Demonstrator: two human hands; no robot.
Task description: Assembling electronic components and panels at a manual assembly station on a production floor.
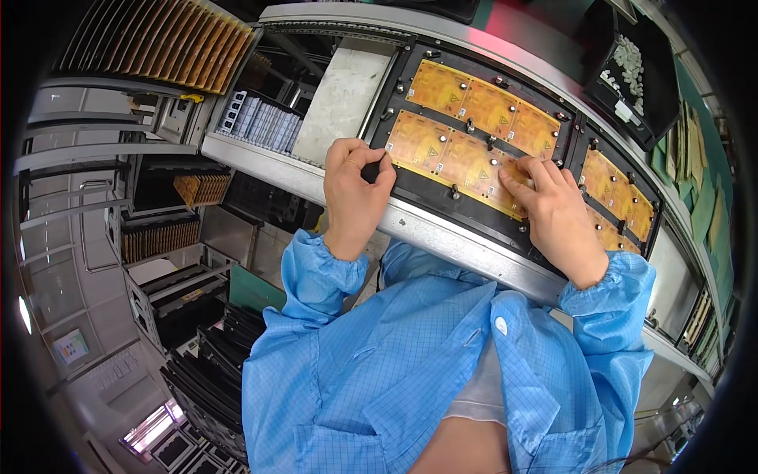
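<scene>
amber boards (466, 162) on black fixture (418, 184) | metal rail (430, 227) | rack (134, 84) left | tray (668, 99) right

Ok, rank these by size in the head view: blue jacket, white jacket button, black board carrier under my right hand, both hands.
1. Blue jacket
2. Black board carrier
3. Left hand and right hand: too alike to rank
4. White jacket button

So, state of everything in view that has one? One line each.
Lower orange board strip: flat in black fixture.
Upper orange board strip: flat, parallel to it.
Left hand: thumb and forefinger together at lower strip's left end; grip unclear.
Right hand: fingertips on lower strip's right part.
Black bin: open, white pieces inside.
Upper-left boards: on edge, in a row.
</scene>
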